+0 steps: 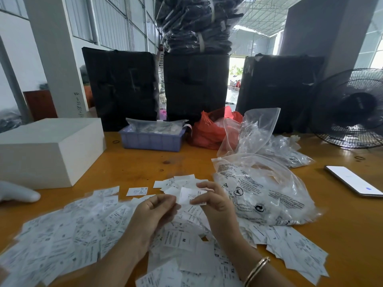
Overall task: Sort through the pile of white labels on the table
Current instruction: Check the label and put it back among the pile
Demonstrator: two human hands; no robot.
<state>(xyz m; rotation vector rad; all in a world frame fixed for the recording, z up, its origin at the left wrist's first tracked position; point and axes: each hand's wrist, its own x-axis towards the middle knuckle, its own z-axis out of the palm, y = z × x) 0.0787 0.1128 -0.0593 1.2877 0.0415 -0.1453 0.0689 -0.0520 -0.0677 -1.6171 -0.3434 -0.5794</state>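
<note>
Grip: right hand (215,201) and left hand (154,208) pinch one label (189,195), frame centre.
Pile: white labels (83,230), lower frame, on table (132,168).
Handling: probably light, flimsy, slippery; take by edge.

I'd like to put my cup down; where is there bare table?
Bare wood lies between the white box and blue tray, and right of the phone. The label pile and clear bags crowd the near middle.
</note>
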